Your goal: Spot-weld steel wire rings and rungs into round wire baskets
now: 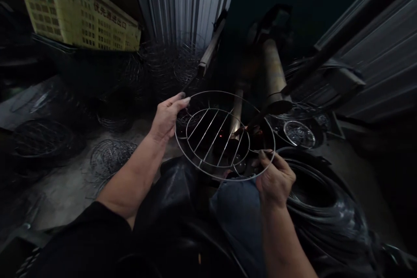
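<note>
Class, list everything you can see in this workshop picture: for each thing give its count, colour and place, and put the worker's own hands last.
Round wire rack: one, silver, centre, held at its rim by both hands.
Wire baskets: several, dark, on the floor at left.
Wire coil: one, dark, lower right.
Printed sign: one, yellow, upper left.
Corrugated sheet: one, pale grey, top centre.
Machine arm: one, rusty brown, behind the rack.
Left hand: grips the rack's left rim.
Right hand: pinches the lower right rim.

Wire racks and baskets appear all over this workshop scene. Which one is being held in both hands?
The round wire rack with straight crossbars, gripped by the left hand and right hand. The other wire baskets lie untouched on the floor.
</note>
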Demonstrator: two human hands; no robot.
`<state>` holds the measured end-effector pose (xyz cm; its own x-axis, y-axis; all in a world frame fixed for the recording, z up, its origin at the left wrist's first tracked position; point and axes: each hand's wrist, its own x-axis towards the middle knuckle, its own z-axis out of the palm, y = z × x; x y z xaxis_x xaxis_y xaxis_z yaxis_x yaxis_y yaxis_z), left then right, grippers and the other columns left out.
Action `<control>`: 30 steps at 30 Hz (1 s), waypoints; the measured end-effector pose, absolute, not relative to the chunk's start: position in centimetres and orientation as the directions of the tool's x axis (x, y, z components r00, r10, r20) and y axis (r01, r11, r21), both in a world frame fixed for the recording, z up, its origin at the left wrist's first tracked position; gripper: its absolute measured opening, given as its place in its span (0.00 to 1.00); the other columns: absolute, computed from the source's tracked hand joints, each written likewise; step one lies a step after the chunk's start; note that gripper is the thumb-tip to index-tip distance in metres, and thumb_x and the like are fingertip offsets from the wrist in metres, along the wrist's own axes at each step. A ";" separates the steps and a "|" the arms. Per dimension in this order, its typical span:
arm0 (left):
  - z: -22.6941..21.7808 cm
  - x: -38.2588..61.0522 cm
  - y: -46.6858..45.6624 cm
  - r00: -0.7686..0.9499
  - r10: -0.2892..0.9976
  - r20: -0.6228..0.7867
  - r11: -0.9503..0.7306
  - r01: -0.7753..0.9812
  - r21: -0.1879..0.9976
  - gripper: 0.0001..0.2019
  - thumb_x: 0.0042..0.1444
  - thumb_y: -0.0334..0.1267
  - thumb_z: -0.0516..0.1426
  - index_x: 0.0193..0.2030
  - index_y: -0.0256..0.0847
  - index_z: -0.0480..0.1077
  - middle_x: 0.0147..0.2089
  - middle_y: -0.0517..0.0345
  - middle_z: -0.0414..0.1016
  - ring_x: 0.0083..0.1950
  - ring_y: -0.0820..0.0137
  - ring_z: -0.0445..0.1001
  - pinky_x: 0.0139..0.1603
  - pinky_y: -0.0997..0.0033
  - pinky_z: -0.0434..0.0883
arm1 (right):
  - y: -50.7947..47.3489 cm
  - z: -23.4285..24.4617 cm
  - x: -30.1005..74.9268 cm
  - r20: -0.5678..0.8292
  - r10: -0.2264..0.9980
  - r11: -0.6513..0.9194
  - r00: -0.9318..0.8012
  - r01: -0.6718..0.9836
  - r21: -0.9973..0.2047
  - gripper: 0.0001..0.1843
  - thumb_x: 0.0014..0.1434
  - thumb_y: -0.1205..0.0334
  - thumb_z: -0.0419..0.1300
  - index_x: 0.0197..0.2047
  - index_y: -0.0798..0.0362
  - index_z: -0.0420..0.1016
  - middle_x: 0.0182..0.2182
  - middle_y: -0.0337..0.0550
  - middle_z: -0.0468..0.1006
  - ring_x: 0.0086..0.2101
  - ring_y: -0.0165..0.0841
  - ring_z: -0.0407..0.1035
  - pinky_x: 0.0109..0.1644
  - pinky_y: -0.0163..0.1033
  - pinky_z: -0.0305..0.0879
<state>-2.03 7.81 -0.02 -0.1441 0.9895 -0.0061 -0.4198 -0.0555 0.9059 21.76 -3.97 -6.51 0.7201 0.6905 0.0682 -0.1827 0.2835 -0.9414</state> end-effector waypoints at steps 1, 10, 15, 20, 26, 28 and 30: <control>0.0 -1.9 7.8 -0.120 0.993 -0.014 -0.036 -0.405 0.914 0.14 0.41 0.33 0.67 0.38 0.32 0.79 0.26 0.57 0.74 0.27 0.74 0.71 0.30 0.74 0.70 | -3.7 -6.3 21.5 0.069 0.670 0.291 0.739 -0.176 -0.940 0.11 0.40 0.62 0.73 0.28 0.53 0.79 0.18 0.33 0.73 0.16 0.23 0.63 0.21 0.30 0.61; -1.1 -0.4 5.6 -0.265 0.963 -0.054 -0.041 -0.340 0.940 0.11 0.37 0.30 0.67 0.32 0.32 0.80 0.20 0.58 0.72 0.22 0.79 0.64 0.23 0.79 0.62 | -0.1 -6.5 22.3 0.089 0.622 0.315 0.778 -0.145 -0.938 0.16 0.40 0.57 0.73 0.31 0.53 0.76 0.23 0.34 0.76 0.14 0.22 0.60 0.15 0.30 0.54; -0.2 -0.4 6.8 -0.283 0.959 -0.016 -0.081 -0.327 0.941 0.11 0.39 0.29 0.65 0.33 0.32 0.80 0.19 0.59 0.71 0.21 0.80 0.63 0.22 0.81 0.61 | 1.7 -6.7 22.5 0.093 0.619 0.329 0.780 -0.150 -0.932 0.17 0.38 0.57 0.73 0.32 0.53 0.77 0.21 0.31 0.72 0.16 0.20 0.57 0.17 0.29 0.50; 1.1 -0.2 7.5 -0.300 0.954 0.017 -0.097 -0.255 0.962 0.09 0.40 0.27 0.63 0.31 0.30 0.80 0.19 0.58 0.71 0.20 0.79 0.63 0.21 0.79 0.61 | 3.2 -7.0 22.7 0.132 0.608 0.367 0.783 -0.129 -0.921 0.15 0.38 0.57 0.73 0.30 0.53 0.77 0.26 0.33 0.75 0.24 0.25 0.67 0.26 0.31 0.62; 1.7 -0.2 8.3 -0.303 0.953 0.018 -0.095 -0.241 0.966 0.08 0.40 0.26 0.63 0.31 0.32 0.79 0.20 0.58 0.72 0.21 0.78 0.64 0.23 0.78 0.63 | 4.7 -7.1 22.6 0.146 0.647 0.397 0.748 -0.167 -0.903 0.13 0.40 0.59 0.72 0.30 0.53 0.77 0.24 0.33 0.74 0.25 0.27 0.69 0.32 0.36 0.68; 1.4 -0.4 8.7 -0.314 0.949 0.023 -0.105 -0.248 0.963 0.08 0.39 0.26 0.63 0.30 0.31 0.79 0.20 0.58 0.72 0.21 0.79 0.63 0.23 0.78 0.63 | 5.0 -7.1 22.6 0.168 0.648 0.410 0.743 -0.154 -0.899 0.12 0.40 0.59 0.72 0.29 0.53 0.77 0.23 0.33 0.74 0.25 0.27 0.69 0.32 0.36 0.68; 0.9 -0.5 8.9 -0.313 0.950 0.023 -0.107 -0.255 0.961 0.08 0.39 0.26 0.63 0.31 0.31 0.79 0.20 0.58 0.72 0.20 0.80 0.63 0.22 0.79 0.62 | 5.0 -6.9 22.7 0.179 0.648 0.403 0.741 -0.134 -0.905 0.13 0.40 0.59 0.72 0.29 0.53 0.77 0.23 0.33 0.75 0.24 0.27 0.68 0.30 0.35 0.67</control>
